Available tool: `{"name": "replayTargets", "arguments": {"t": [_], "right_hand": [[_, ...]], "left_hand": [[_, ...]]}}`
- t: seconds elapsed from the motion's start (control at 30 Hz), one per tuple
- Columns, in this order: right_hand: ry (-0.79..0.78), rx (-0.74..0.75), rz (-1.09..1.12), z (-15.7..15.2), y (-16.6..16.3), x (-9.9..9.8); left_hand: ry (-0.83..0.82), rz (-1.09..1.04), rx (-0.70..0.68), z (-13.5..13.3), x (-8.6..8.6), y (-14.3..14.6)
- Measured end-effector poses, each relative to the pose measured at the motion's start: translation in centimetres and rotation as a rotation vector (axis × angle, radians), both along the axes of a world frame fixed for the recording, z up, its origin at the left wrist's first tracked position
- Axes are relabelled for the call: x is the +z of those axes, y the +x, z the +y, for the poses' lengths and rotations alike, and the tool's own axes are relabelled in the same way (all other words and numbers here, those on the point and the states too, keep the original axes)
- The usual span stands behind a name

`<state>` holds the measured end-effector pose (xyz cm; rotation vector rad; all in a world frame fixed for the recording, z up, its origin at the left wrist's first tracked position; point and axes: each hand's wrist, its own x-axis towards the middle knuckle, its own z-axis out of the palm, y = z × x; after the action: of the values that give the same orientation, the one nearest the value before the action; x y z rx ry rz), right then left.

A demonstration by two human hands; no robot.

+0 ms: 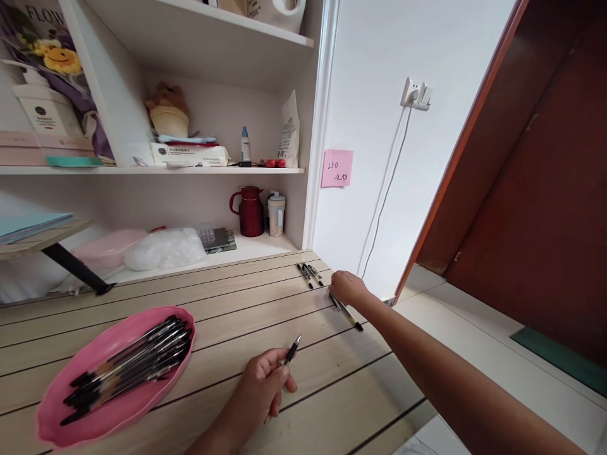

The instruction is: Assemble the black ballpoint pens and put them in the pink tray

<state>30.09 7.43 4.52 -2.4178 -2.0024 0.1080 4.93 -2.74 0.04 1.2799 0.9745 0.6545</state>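
Observation:
My left hand (265, 385) rests on the wooden table (227, 303), fingers curled round a black pen (293, 348) whose tip points up and right. My right hand (348, 287) reaches out to the table's far right edge, fingers closed over a couple of pens (349, 315) lying there. A small group of pens (309, 273) lies just beyond that hand, near the wall. A pink oval tray (52, 420) at the front left holds several black pens (130, 366).
Shelves behind the table carry a red jug (249, 212), a small cup (275, 214), a plastic bag (164, 248) and a pink box (110, 248). A pink note (336, 168) is stuck to the white wall. A brown door (531, 189) stands at the right.

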Motion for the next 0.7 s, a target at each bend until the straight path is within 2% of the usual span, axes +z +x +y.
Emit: {"name": "replayTargets", "arguments": {"t": [0.17,0.3,0.7], "right_hand": [[0.008,-0.037,-0.029,-2.0,0.4,-0.6],[0.038,-0.059,-0.030,-3.0,0.5,-1.2],[0.039,-0.052,-0.023,-2.8,-0.4,-2.6]], "left_hand": [[-0.011,0.010,-0.003,-0.3,0.6,0.1],[-0.006,0.015,0.008,-0.2,0.4,0.2],[-0.004,0.003,0.021,-0.3,0.5,0.2]]}}
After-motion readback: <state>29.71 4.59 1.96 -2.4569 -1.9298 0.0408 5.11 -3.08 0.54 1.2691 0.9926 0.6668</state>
